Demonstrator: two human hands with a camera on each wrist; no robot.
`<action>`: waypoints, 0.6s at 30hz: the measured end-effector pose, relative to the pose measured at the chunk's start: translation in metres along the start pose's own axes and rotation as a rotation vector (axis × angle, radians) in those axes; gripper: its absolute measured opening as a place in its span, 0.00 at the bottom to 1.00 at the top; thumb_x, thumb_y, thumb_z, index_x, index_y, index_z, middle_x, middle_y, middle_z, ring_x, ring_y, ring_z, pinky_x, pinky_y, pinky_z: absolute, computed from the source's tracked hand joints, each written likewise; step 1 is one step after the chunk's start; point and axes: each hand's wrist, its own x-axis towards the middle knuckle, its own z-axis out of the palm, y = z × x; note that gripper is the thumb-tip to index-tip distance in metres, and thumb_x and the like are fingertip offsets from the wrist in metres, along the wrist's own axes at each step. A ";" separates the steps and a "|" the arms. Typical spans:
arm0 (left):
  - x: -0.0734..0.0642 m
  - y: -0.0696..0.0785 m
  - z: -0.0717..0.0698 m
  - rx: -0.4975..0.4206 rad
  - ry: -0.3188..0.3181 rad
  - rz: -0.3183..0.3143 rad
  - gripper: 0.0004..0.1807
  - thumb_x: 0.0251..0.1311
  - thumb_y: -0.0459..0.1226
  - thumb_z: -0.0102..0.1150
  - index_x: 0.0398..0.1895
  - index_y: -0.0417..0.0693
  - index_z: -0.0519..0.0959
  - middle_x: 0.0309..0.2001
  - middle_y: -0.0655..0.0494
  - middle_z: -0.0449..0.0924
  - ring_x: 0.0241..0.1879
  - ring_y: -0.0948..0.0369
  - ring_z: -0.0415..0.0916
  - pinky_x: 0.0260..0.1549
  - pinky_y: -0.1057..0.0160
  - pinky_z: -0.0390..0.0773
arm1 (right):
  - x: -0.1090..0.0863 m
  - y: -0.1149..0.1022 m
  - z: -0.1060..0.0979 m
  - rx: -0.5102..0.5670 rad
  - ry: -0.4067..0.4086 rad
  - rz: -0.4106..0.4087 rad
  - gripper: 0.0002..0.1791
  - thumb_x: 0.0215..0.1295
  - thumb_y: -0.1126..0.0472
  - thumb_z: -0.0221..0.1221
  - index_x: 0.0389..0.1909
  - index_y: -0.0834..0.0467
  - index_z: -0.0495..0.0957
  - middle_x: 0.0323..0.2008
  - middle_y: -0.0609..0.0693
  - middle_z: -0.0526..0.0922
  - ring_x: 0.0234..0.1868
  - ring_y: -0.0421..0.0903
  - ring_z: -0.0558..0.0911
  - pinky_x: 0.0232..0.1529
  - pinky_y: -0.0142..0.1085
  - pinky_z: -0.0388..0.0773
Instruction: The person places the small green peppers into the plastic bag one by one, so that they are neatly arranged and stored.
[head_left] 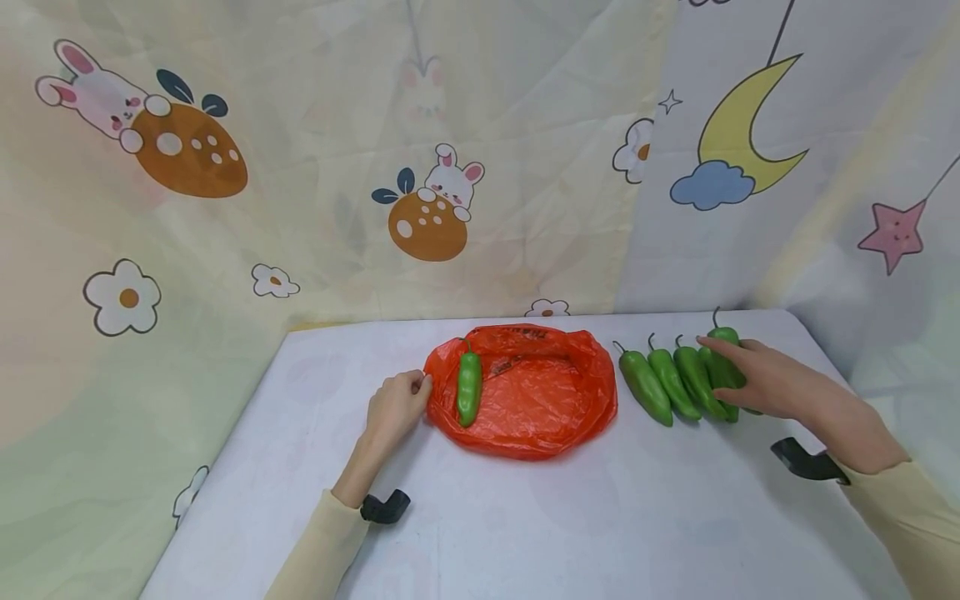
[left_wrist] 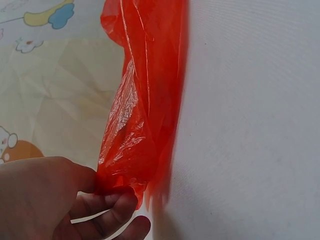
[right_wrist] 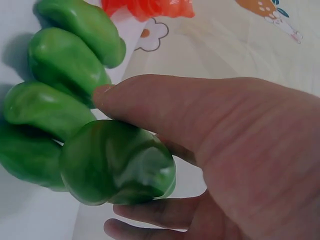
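Note:
Near the table's middle, a red plastic bag (head_left: 540,408) lies spread with its rim rolled up. One long green pepper (head_left: 468,390) lies inside, at its left. My left hand (head_left: 399,402) pinches the bag's left rim between thumb and fingers; the left wrist view shows the thin red plastic (left_wrist: 131,130) in that pinch. To the bag's right, several green peppers (head_left: 647,390) lie side by side. At that row's right end, my right hand (head_left: 776,379) holds another green pepper (right_wrist: 117,162), thumb on one side and fingers on the other. Its stem points away from me.
The white table (head_left: 525,525) has its far edge just behind the bag and peppers. A printed cloth curtain (head_left: 315,200) hangs behind it. Black camera bands sit at both wrists, the left band (head_left: 385,507) close to the tabletop.

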 end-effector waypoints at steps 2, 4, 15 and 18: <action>0.000 0.000 0.000 0.000 0.002 0.002 0.17 0.71 0.45 0.50 0.24 0.50 0.78 0.16 0.57 0.72 0.17 0.60 0.67 0.17 0.65 0.63 | 0.000 -0.001 0.000 0.006 0.000 0.001 0.44 0.60 0.56 0.68 0.72 0.63 0.58 0.57 0.83 0.65 0.51 0.72 0.76 0.43 0.63 0.79; 0.000 0.000 0.000 0.001 0.004 0.004 0.17 0.71 0.45 0.50 0.24 0.50 0.78 0.16 0.57 0.72 0.17 0.60 0.67 0.17 0.65 0.63 | 0.001 -0.003 0.001 0.012 0.004 0.000 0.43 0.60 0.56 0.68 0.72 0.63 0.58 0.57 0.83 0.65 0.51 0.72 0.76 0.43 0.63 0.79; 0.000 0.000 0.000 0.010 0.021 0.017 0.19 0.71 0.45 0.50 0.21 0.51 0.76 0.15 0.58 0.70 0.17 0.61 0.65 0.17 0.65 0.61 | 0.000 -0.020 0.008 0.044 0.024 -0.068 0.42 0.59 0.55 0.68 0.71 0.62 0.60 0.53 0.78 0.71 0.45 0.62 0.79 0.40 0.56 0.80; 0.000 0.000 0.001 0.017 0.035 0.024 0.19 0.71 0.45 0.50 0.20 0.52 0.76 0.15 0.59 0.70 0.17 0.61 0.65 0.17 0.65 0.61 | 0.001 -0.024 0.009 0.042 0.024 -0.075 0.42 0.59 0.55 0.69 0.71 0.61 0.61 0.54 0.78 0.71 0.47 0.63 0.78 0.42 0.57 0.79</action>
